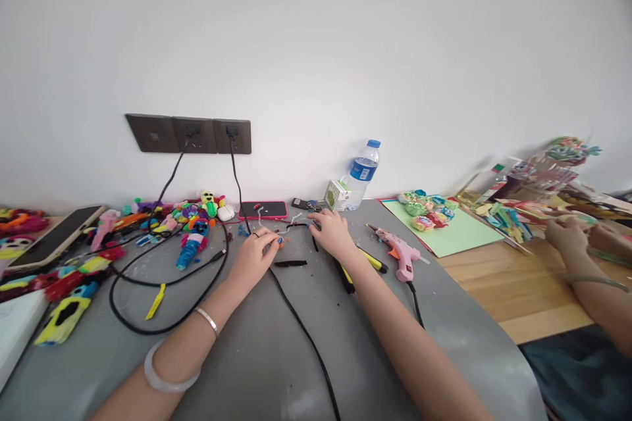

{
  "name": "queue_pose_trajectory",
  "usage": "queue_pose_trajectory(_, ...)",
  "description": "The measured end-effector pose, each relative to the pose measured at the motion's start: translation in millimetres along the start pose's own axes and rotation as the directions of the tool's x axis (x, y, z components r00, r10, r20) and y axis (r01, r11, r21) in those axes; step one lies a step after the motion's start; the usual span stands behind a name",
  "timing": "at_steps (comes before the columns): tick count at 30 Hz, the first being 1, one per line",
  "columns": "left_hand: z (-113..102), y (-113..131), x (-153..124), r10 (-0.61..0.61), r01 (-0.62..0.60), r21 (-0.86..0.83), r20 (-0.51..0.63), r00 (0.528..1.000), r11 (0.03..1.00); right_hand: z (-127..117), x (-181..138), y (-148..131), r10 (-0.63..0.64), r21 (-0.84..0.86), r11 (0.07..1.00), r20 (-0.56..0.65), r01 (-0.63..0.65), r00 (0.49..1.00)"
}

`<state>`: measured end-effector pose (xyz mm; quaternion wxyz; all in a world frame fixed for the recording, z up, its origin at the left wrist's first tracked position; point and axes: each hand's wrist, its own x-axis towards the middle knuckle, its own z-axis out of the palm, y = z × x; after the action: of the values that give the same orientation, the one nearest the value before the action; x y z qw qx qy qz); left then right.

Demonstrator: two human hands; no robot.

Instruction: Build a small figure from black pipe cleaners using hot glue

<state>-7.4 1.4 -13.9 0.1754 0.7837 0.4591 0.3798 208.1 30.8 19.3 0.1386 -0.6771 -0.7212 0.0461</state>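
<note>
My left hand (257,253) rests low over the grey table, its fingers drawn together at a small orange piece (281,243). My right hand (330,231) reaches farther out, thumb and index finger apart, beside short black fuzzy strips (296,225). Another black strip (291,264) lies between the hands. Under my right forearm, a tool with yellow-and-black handles (372,260) is partly hidden. To its right lies a pink glue gun (402,256). Behind my hands are a pink-edged phone (263,210) and some keys (313,205).
Colourful fuzzy figures (192,243) and a looped black cable (112,296) cover the left side. A water bottle (363,174) leans by a small box (336,195). Green paper (459,233) carries crumpled flowers. Another person's hands (567,237) work at the wooden table (494,289) on the right.
</note>
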Motion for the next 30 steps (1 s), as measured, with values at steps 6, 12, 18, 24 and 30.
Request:
queue_pose_trajectory(6, 0, 0, 1, -0.011, 0.011, -0.004, 0.000, 1.000, 1.000, 26, 22, -4, -0.047, 0.039, 0.998, -0.020, 0.048, 0.999)
queue_pose_trajectory(12, -1, -6, 3, -0.047, 0.042, -0.052, -0.083, 0.995, 0.998, 29, 23, 12, -0.133, 0.197, 0.969, -0.093, 0.149, 0.987)
queue_pose_trajectory(18, -3, -11, 5, -0.092, 0.082, -0.084, -0.122, 0.988, 0.993, 22, 22, 13, -0.346, 0.396, 0.824, -0.214, 0.405, 0.914)
queue_pose_trajectory(24, -3, -5, 4, -0.077, 0.075, -0.084, -0.030, 0.997, 0.994, 16, 16, 0, -0.507, 0.470, 0.653, -0.312, 0.594, 0.804)
queue_pose_trajectory(30, -2, -3, 4, -0.064, 0.067, -0.100, 0.032, 0.997, 0.993, 14, 10, -10, -0.494, 0.546, 0.566, -0.375, 0.617, 0.785)
